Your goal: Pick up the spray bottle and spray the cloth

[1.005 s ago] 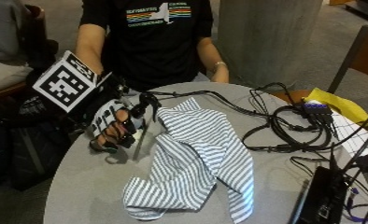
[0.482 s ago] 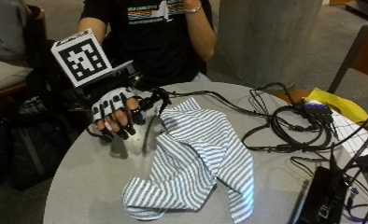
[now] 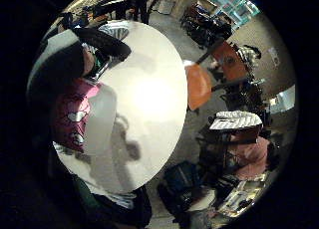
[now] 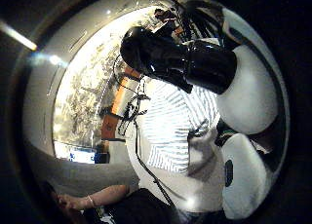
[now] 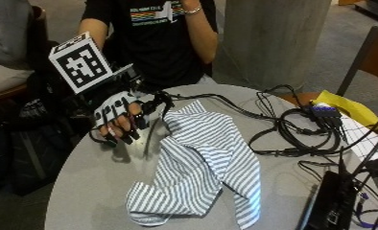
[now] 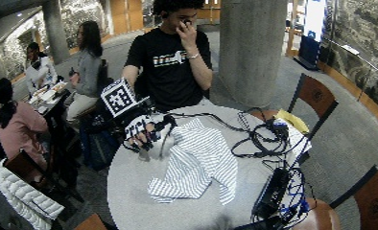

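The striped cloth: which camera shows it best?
The outside view: the whole striped cloth lies crumpled on the table. The wide outside view shows it smaller, the thumb side palm view only part, the little finger side view none.

One round bench (image 5: 80, 191) carries everything counted here. One gloved right hand (image 5: 119, 117) is curled around one spray bottle (image 5: 143, 139), whose black nozzle shows in the thumb-side palm view. One striped cloth (image 5: 202, 167) lies just beside that hand. Farther from it, past the cloth, sit one tangle of black cables (image 5: 297, 134), one yellow sheet (image 5: 345, 108), and one black device (image 5: 329, 203) at the bench edge.
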{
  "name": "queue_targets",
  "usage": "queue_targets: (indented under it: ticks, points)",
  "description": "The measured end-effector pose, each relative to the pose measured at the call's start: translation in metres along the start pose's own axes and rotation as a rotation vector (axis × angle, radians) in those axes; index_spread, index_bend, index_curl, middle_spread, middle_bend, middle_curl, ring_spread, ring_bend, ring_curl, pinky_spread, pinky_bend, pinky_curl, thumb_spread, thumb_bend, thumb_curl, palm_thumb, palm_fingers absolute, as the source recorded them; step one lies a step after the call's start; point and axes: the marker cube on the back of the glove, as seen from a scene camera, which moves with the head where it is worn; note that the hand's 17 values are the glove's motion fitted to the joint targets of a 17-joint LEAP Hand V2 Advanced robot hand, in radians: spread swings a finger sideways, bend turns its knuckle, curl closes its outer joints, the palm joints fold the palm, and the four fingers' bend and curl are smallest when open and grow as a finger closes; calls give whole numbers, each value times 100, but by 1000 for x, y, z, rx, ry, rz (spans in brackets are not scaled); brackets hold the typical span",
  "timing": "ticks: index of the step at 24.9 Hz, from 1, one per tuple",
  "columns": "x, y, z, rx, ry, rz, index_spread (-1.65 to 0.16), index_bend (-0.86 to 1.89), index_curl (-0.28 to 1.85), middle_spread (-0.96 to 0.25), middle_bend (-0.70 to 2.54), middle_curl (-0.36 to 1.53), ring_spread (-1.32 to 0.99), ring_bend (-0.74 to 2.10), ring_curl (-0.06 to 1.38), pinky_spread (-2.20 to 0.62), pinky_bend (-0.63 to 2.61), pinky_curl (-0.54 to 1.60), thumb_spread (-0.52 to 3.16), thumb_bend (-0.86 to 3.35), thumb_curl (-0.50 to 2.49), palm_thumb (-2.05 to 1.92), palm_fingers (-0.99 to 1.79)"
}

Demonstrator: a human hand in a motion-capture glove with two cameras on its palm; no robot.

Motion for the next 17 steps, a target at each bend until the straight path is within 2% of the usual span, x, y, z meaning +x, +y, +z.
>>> queue_targets:
  ticks: [17]
  points:
    - [6,-1,4,-21,44,4,-21,9,22,-7,33,51,-9,55,42,1,41,36,51,-3,67,114,96]
